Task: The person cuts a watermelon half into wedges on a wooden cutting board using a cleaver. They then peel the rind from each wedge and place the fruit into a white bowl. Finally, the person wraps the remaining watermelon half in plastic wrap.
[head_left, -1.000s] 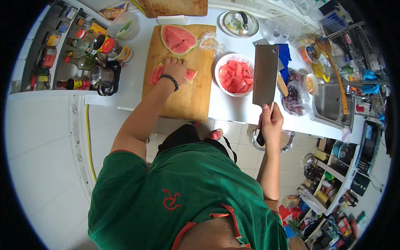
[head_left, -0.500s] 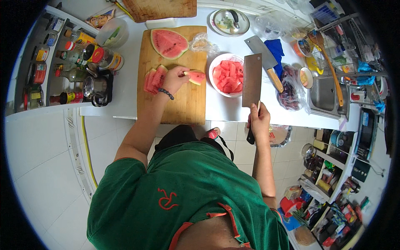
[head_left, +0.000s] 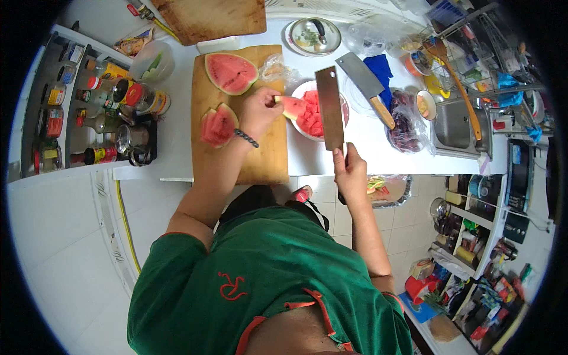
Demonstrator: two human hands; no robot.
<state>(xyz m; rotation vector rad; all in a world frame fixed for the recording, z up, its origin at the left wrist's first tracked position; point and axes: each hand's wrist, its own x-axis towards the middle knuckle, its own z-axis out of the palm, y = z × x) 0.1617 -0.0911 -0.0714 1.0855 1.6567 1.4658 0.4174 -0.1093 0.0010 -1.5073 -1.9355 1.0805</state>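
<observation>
My left hand [head_left: 260,111], with a dark bead bracelet at the wrist, pinches the rind end of a watermelon slice [head_left: 290,106]. The slice's red end reaches over the left rim of a white bowl [head_left: 302,88] holding watermelon chunks [head_left: 312,118]. My right hand [head_left: 351,174] is wrapped round the handle of a cleaver [head_left: 329,109], whose blade points away from me and hides the bowl's right part. On the wooden cutting board [head_left: 260,168] lie a large watermelon wedge [head_left: 231,72] at the far end and cut watermelon slices [head_left: 218,126] beside my left forearm.
Right of the bowl lies a second cleaver [head_left: 362,75] near a blue cloth [head_left: 380,71] and a plastic bag of dark contents [head_left: 405,124]. A glass lid [head_left: 313,36] sits farther back. A sink [head_left: 452,127] is at right; jars [head_left: 127,93] crowd the left. A lined bin [head_left: 390,194] stands below.
My left hand has carried the slice right, from over the board to the bowl's left rim. The cleaver in my right hand has shifted left, in front of the bowl. The whole view has shifted slightly.
</observation>
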